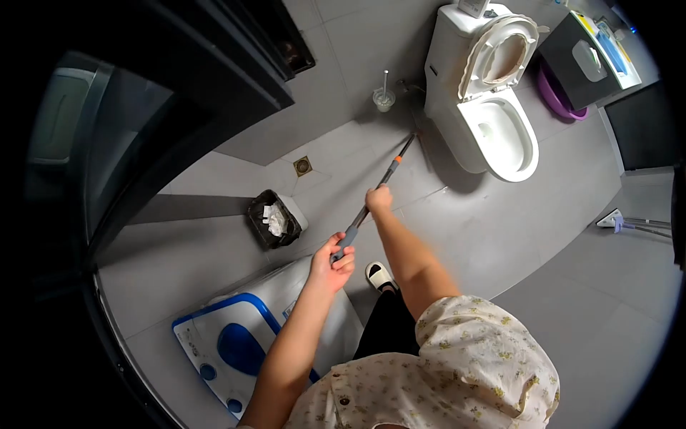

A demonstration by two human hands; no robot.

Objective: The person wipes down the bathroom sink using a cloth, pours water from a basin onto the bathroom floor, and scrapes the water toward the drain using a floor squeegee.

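Observation:
A long-handled floor-cleaning tool (pixel 388 174) slants across the head view, with a grey grip, a dark metal shaft and an orange collar. My left hand (pixel 333 262) is closed round the grey grip at its near end. Further along the shaft, my right hand (pixel 379 199) grips the pole with the fingers wrapped over it. The tool's far end reaches the grey tiled floor (pixel 493 229) beside the toilet base. What kind of head it has is hard to make out there.
The white toilet (pixel 468 136) stands ahead with its lid raised. A toilet brush holder (pixel 384 101) is by the wall, and a floor drain (pixel 303 166) lies near a lined bin (pixel 275 219). A blue-and-white washing machine (pixel 236 343) is at lower left, a purple basin (pixel 557 96) at right.

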